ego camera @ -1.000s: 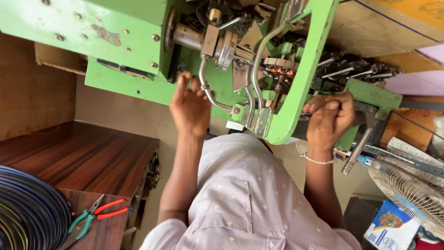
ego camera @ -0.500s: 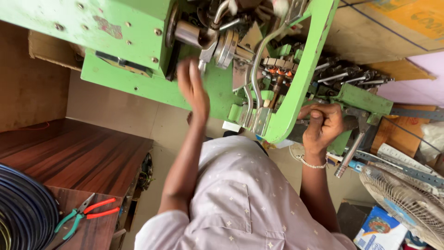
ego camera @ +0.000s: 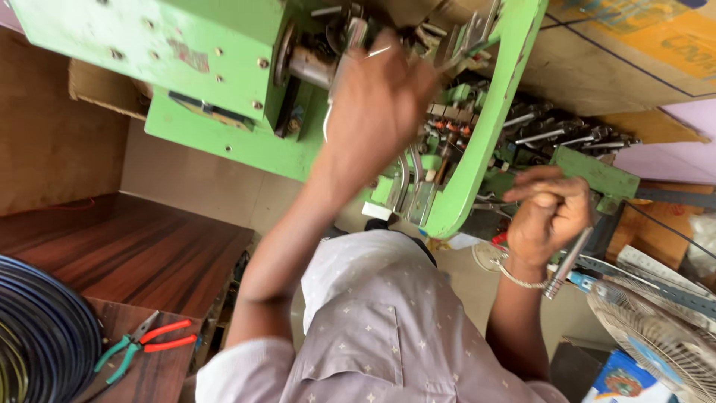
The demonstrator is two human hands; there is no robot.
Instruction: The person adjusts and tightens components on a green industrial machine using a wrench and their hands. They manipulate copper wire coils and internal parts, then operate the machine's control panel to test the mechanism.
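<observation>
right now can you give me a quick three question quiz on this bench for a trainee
1. True or false: the left hand is raised up against the green machine.
2. What does the right hand grip? A) metal handle B) pliers C) fan
3. What tool lies on the wooden table beside the wire coil?

Key: 1 true. 2 A, the metal handle. 3 pliers, one green-handled pair and one red-handled pair.

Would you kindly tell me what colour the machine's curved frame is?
The curved frame is light green, clearest in the head view, just right of the left hand.
</observation>
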